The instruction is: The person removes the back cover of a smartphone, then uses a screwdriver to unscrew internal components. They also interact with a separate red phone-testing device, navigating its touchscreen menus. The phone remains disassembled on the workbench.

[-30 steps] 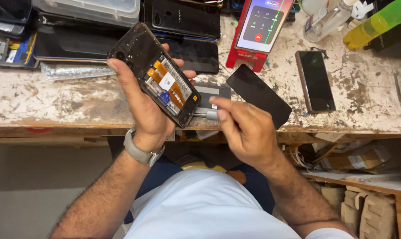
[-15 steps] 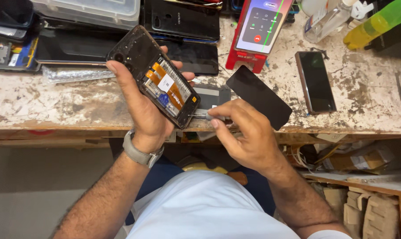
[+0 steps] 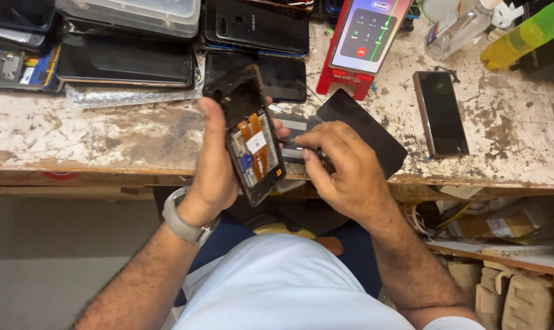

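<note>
Orange ribbon cables and a white sticker show inside the opened phone (image 3: 252, 143) that the left hand (image 3: 214, 165) holds upright over the front edge of the surface (image 3: 106, 137), fingers wrapped round the back and thumb pressed along the near side, so the hand is closed firmly about it. Beside it, the right hand (image 3: 344, 168) is curled with thumb and forefinger pinched on a small grey tool (image 3: 291, 145) whose tip meets the phone's right edge; the tool's far end is hidden under the fingers. With its back cover off, the phone looks light and stiff but fragile, its thin cables and bare board easy to tear or scratch, so the frame edges seem the safest place to grip it. Just behind the right hand lies a black panel (image 3: 365, 125) tilted on the surface, and further right a dark slim phone (image 3: 441, 113) lies flat. Behind stands a lit phone on a red stand (image 3: 344, 79), with stacked dark handsets (image 3: 124, 61) to the left and a green-yellow bottle (image 3: 524, 33) at the far right.
</note>
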